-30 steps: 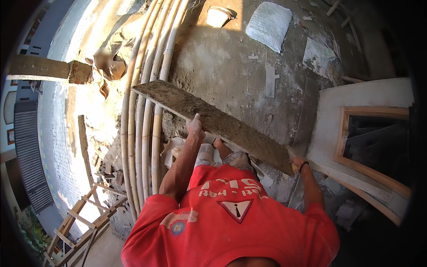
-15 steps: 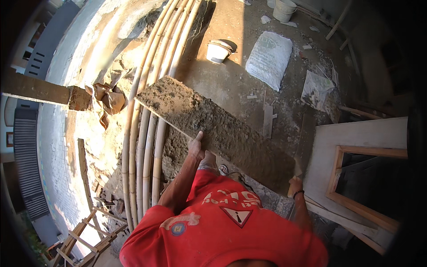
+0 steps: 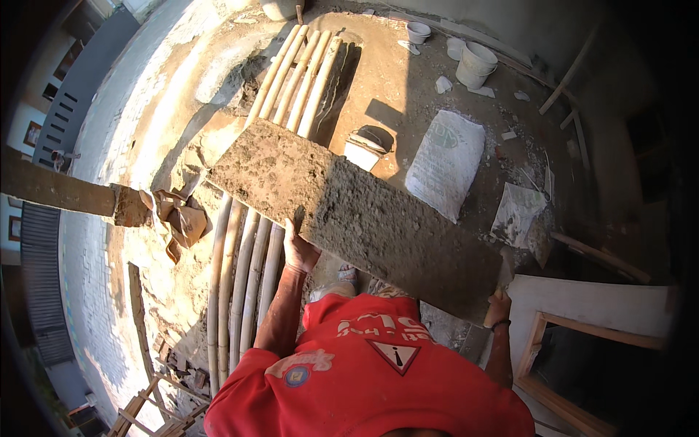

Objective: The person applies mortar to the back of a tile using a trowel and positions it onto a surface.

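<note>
A long flat board caked with grey mortar lies tilted across my front, from upper left to lower right. My left hand grips its near long edge about a third of the way along. My right hand holds the lower right end. I wear a red shirt. One sandalled foot shows under the board.
A bundle of pale bamboo poles lies on the ground beneath the board's left part. A white cement sack, a bucket, white pails, a wooden frame and crumpled brown paper lie around.
The board has swung so its broad mortar face shows fully, and it sits higher and closer in view. Both hands have stayed on it. More of the ground beyond has come into view.
</note>
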A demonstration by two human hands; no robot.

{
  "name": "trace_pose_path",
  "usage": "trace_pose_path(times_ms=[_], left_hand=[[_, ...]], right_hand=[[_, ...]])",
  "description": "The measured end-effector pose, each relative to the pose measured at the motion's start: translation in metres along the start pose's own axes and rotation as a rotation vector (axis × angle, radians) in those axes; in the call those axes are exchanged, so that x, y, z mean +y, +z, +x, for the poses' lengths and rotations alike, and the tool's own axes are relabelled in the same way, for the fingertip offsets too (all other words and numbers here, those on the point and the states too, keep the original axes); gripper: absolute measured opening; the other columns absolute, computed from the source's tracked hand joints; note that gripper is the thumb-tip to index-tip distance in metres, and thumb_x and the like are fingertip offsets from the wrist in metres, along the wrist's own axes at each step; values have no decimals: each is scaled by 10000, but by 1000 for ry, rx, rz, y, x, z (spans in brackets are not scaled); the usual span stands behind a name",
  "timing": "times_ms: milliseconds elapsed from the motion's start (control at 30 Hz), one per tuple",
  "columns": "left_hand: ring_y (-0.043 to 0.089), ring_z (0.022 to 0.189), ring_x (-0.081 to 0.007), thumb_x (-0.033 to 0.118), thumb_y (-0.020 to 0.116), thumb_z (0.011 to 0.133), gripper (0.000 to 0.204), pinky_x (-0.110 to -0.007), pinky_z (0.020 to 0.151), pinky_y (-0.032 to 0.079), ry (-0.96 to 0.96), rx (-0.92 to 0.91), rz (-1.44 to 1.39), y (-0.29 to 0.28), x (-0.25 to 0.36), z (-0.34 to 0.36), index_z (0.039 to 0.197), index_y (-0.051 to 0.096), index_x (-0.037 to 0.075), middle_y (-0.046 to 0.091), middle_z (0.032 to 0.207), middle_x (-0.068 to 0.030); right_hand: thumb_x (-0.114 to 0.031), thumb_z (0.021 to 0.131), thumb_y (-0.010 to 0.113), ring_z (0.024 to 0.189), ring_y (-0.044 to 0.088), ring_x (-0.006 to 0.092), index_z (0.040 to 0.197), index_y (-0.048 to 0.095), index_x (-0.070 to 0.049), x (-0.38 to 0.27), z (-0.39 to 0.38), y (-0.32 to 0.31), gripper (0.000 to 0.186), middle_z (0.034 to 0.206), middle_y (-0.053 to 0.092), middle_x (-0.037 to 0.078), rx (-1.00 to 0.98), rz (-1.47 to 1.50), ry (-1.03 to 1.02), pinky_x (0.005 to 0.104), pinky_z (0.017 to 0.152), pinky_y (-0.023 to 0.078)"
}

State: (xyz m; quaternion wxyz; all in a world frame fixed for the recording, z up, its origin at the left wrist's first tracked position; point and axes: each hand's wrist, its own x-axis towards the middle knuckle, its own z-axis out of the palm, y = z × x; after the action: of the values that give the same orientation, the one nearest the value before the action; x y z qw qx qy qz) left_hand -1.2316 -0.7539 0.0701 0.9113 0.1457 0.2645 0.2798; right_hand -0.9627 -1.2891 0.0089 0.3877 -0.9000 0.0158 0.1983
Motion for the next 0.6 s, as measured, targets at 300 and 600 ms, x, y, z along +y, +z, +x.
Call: trace_pose_path(times_ms=[300,600], left_hand=[[342,1273,-286,647,444,826,726,-555,1011,277,81,130,120,40,22,167,1352,400,149,362,1402,-45],[413,1210,-305,547,473,868,631,-502,1015,301,184,296,32,112,0,335,1307,447,95,445,1336,-92]], right_hand=[[-83,664,568,693,500,139,849,581,31,-129,222,42,217,723,552,26,-120,0,-47,308,650,422],[-94,666,587,643,502,170,767,517,34,-328,515,75,177,653,523,69,-258,-250,-421,364,605,420]])
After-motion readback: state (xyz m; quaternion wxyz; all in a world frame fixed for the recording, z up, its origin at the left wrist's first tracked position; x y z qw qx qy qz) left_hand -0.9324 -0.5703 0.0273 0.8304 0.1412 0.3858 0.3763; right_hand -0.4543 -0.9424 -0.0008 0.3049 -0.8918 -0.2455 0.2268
